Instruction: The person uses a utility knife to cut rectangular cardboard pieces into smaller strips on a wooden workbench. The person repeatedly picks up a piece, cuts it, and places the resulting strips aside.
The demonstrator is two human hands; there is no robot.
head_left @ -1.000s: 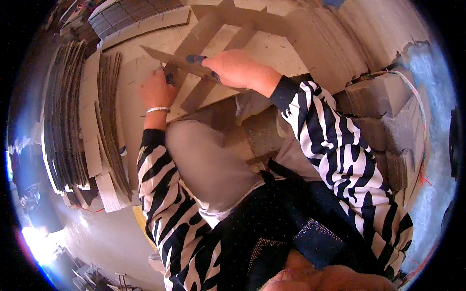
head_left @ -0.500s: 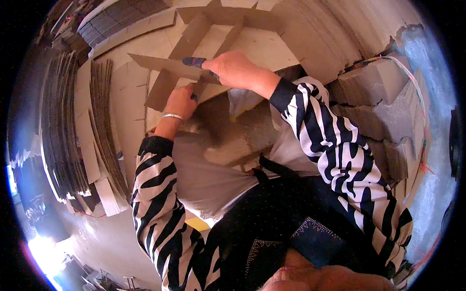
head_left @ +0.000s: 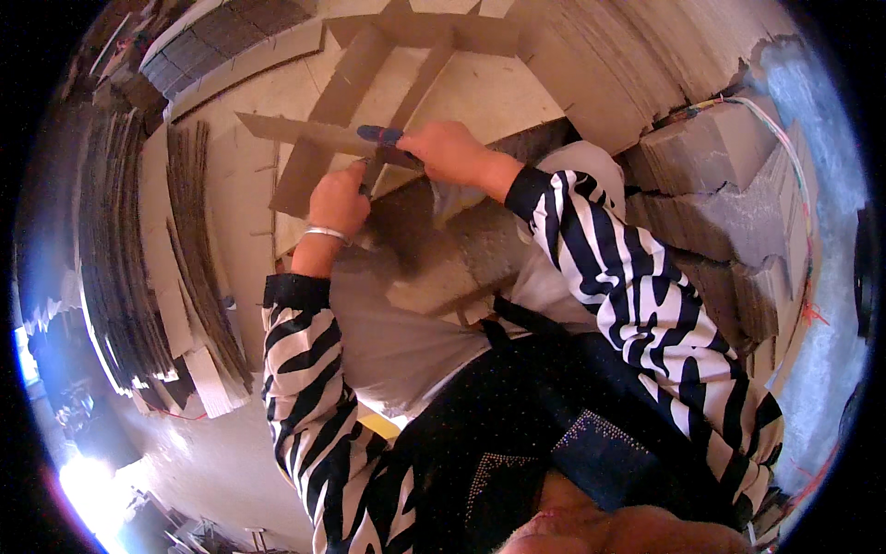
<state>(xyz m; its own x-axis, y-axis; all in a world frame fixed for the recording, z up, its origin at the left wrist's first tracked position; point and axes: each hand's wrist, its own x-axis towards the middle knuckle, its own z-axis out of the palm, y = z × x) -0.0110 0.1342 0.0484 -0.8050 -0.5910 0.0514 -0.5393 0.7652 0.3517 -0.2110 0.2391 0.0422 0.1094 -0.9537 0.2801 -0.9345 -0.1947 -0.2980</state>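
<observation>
A partly assembled grid of brown cardboard divider strips (head_left: 354, 81) stands on edge over a pale flat board (head_left: 494, 88). Its nearer cross strip (head_left: 277, 129) runs from the left toward my hands. My left hand (head_left: 340, 199) is closed, thumb and fingers pinching a strip at the near side of the grid. Just right of it, my right hand (head_left: 447, 153) grips the right end of the cross strip. A dark blue covering wraps its index finger, which lies along the strip's top edge. The fingers hide the joint between the strips.
Cardboard strips (head_left: 115, 249) stand in tall stacks at the left, with another stack (head_left: 198, 231) beside them. More cardboard (head_left: 600, 78) is piled at the far right, above grey-brown stacks (head_left: 711, 166). A pale cable (head_left: 784, 138) hangs along the blue surface at the right.
My right hand has moved slightly down along the cross strip, and its covered finger now lies on the strip's edge. My left hand keeps its pinch.
</observation>
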